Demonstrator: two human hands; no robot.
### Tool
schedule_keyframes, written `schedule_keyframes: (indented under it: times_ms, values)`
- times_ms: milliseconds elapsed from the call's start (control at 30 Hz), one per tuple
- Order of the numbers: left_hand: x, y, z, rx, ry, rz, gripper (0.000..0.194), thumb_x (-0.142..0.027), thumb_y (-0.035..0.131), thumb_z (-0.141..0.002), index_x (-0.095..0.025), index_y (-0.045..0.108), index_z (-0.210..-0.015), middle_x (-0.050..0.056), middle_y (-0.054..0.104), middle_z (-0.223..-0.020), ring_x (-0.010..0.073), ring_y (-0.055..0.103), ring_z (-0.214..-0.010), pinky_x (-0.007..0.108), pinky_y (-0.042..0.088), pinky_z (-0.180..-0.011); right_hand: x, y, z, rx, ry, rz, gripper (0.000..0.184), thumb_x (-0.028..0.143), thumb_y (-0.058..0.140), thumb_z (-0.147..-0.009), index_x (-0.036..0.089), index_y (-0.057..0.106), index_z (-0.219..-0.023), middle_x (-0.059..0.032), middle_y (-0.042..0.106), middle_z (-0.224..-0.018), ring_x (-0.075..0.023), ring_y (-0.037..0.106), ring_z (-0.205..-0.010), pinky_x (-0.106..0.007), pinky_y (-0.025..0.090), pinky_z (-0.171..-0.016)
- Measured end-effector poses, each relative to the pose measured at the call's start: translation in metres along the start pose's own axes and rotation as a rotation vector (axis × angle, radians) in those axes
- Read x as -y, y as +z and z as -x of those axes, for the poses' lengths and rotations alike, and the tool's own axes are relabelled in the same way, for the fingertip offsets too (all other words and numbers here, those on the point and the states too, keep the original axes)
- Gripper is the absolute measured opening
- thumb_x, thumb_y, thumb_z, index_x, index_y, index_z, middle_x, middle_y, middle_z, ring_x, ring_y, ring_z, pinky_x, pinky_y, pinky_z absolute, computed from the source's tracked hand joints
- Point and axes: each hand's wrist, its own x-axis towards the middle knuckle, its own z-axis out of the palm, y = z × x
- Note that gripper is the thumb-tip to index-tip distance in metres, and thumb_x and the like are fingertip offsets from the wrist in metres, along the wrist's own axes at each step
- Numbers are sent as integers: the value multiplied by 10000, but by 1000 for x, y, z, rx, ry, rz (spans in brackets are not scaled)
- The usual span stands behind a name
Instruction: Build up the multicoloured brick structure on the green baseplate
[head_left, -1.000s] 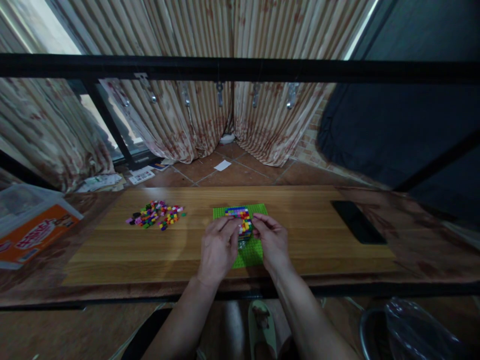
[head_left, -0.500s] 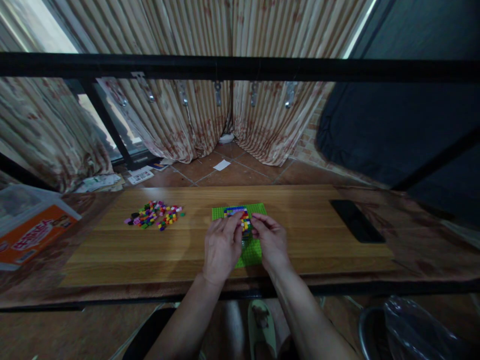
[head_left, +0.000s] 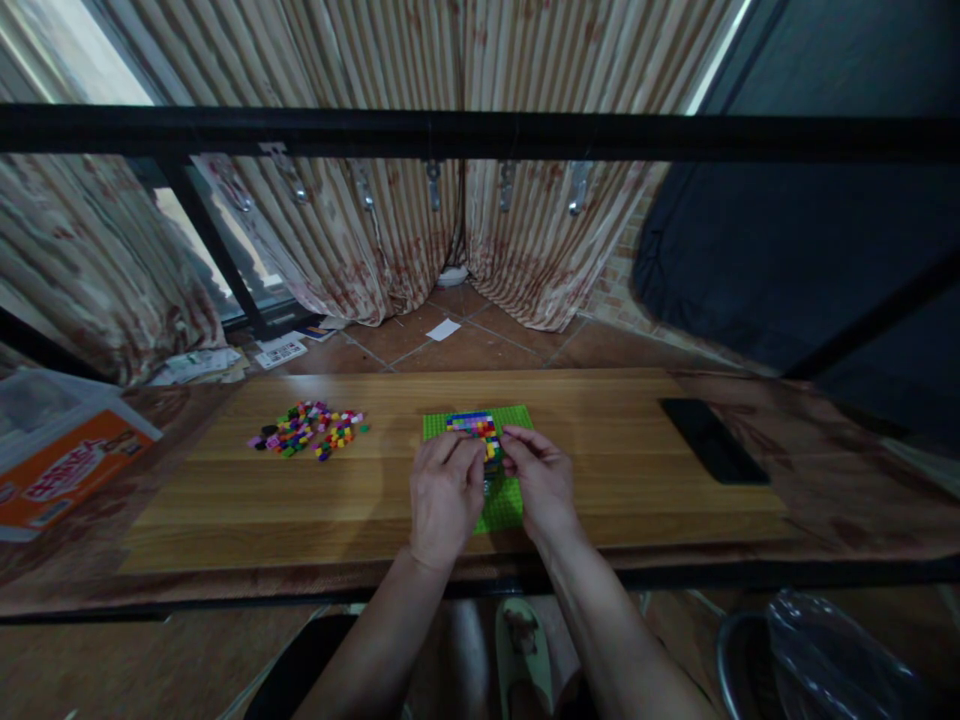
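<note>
A green studded baseplate [head_left: 513,512] lies on the wooden board in front of me. On it stands a block of small coloured building bricks [head_left: 472,422], with rows of blue, purple, red and yellow. My left hand [head_left: 448,490] is at the left side of these bricks, its fingers bent and closed near the yellow ones; whatever they pinch is hidden. From the right, my right hand [head_left: 541,478] reaches in with thumb and index finger pinched close to the bricks' right edge. Anything between those fingertips is too small to make out.
Loose coloured bricks [head_left: 311,428] lie in a pile on the left of the wooden board [head_left: 600,410]. A black phone-like slab [head_left: 712,442] rests at the right. Beyond the left end stands a plastic tub [head_left: 67,450] with an orange label. A black bar [head_left: 480,135] crosses above.
My left fingers have drawn back slightly toward me, so more of the red and purple bricks shows. My right hand has hardly moved.
</note>
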Motion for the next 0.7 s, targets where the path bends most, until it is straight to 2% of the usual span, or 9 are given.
schedule_keyframes:
  times_ms: [267,700]
  values:
    - [2,3,3,-47,34,-29,112,-157,606,-840,-195,707,-870,47,679,-905,176,605,-834,324,476,-779,0,0,1,-1,-7,6,253,299,773,-531,164,728,-741,35,621,-559,-75,477,-468,-210,387,-464]
    - [-2,-1,9,-1,40,-94,174,-170,592,-852,-207,720,-964,54,686,-917,189,567,-824,334,469,-752,-3,-2,1,7,-34,30,255,310,764,-572,167,727,-780,31,628,-581,-84,502,-484,-212,394,-466]
